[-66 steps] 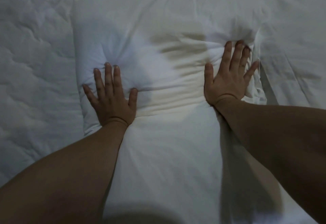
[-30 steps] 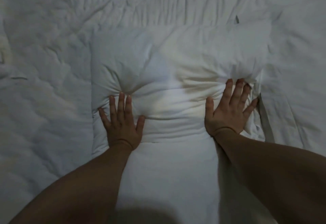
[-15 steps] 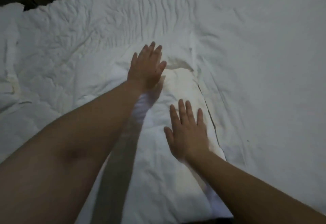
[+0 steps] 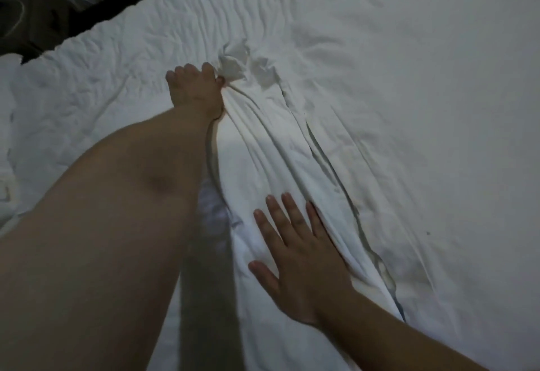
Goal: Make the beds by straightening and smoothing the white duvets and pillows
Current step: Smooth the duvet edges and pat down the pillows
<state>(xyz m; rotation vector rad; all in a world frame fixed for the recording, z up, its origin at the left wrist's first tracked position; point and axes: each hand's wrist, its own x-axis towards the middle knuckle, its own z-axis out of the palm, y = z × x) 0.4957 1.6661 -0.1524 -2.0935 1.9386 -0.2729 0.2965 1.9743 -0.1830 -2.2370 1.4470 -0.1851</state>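
Observation:
A white pillow (image 4: 263,171) lies lengthwise across the white duvet (image 4: 409,92), its case pulled into long folds. My left hand (image 4: 194,91) reaches to the pillow's far end and grips a bunched knot of the case there, fingers curled. My right hand (image 4: 298,259) lies flat on the near part of the pillow, fingers straight and spread, its outer edge against a raised fold.
The wrinkled duvet spreads on all sides. A dark gap (image 4: 96,11) runs along the bed's far edge at the top left, with a dim piece of furniture (image 4: 26,16) beyond it.
Both hands were pressing flat on the pillow side by side. Since then my view turned, my left hand reached far forward and gripped the case's end, and the fabric drew into folds.

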